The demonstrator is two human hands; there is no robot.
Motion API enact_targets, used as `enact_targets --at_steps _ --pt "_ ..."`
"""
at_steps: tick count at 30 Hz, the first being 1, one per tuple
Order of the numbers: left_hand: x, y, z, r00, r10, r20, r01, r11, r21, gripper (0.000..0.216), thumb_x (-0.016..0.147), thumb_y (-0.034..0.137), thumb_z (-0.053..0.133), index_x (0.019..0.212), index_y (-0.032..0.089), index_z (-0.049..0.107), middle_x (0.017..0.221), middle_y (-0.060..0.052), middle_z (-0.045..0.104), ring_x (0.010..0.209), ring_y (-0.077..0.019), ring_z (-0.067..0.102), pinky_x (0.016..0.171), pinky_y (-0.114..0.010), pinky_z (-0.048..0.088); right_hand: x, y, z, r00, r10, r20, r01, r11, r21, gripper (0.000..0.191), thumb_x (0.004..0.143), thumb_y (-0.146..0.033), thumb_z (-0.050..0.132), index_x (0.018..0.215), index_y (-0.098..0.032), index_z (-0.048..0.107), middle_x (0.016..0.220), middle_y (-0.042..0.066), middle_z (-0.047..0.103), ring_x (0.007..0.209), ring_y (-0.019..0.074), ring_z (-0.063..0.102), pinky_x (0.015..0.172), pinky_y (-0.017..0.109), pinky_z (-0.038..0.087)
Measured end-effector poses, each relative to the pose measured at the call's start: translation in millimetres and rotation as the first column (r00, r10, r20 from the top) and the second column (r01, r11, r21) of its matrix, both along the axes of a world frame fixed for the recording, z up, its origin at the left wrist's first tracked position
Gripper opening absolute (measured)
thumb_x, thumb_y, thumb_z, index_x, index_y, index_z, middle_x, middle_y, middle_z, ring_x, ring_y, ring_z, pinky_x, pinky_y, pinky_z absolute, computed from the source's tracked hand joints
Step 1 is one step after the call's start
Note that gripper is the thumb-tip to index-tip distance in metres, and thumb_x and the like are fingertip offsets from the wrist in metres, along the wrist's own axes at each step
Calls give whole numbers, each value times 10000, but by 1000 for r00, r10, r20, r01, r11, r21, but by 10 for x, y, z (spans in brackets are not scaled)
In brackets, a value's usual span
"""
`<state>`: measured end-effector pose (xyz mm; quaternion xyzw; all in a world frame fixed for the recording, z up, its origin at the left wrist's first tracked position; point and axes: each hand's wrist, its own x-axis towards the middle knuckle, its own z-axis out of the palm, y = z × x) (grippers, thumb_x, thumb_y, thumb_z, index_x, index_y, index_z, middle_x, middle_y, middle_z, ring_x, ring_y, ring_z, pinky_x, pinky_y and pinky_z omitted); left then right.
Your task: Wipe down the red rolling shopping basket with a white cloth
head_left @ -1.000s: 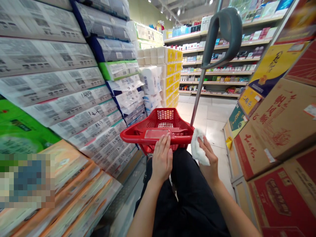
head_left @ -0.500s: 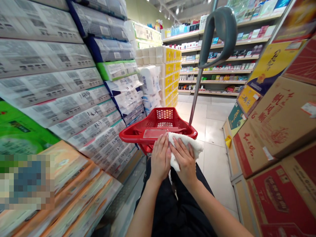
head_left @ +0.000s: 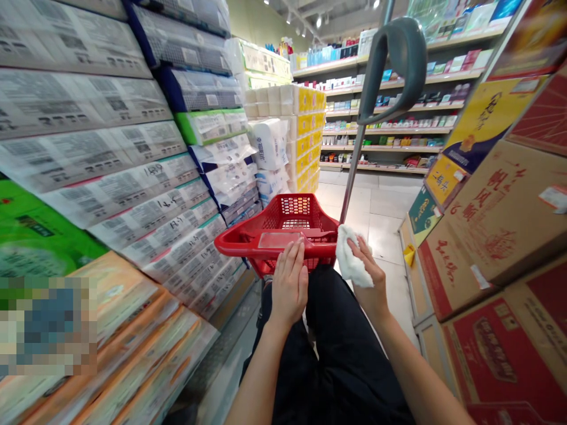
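Note:
A red plastic shopping basket (head_left: 239, 239) stands in front of my knees, its near rim facing me. A grey pull handle (head_left: 367, 88) on a metal rod rises at its right side. My left hand (head_left: 290, 280) rests on the middle of the near rim, fingers stretched out and holding nothing. At the rim's right corner my right hand (head_left: 372, 277) presses a white cloth (head_left: 352, 260) against the red plastic, fingers bent over the cloth. The part of the rim under the cloth is hidden.
Tall stacks of wrapped paper packs (head_left: 101, 153) crowd the left side. Cardboard cartons (head_left: 500, 224) are piled on the right. Ahead, shelves (head_left: 394, 106) of small boxed goods span the back, and pale floor tiles (head_left: 381, 203) run between.
My right hand has slid the white cloth rightward along the basket's rim, from beside my left hand to the right corner. My left hand has stayed in place.

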<state>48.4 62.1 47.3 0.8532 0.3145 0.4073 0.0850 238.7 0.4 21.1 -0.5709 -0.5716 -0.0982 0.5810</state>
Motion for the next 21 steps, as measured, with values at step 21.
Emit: enact_targets --at_steps 21 --pt "-29 12 -4 1000 -6 -27 6 1000 18 524 1020 228 281 1541 202 245 1589 -66 344 1499 -174 216 1222 -425 209 -474 -82 -49 903 -59 425 94 994 -63 523 977 -157 433 1488 -260 404 1498 72 474 1430 221 383 1229 490 158"
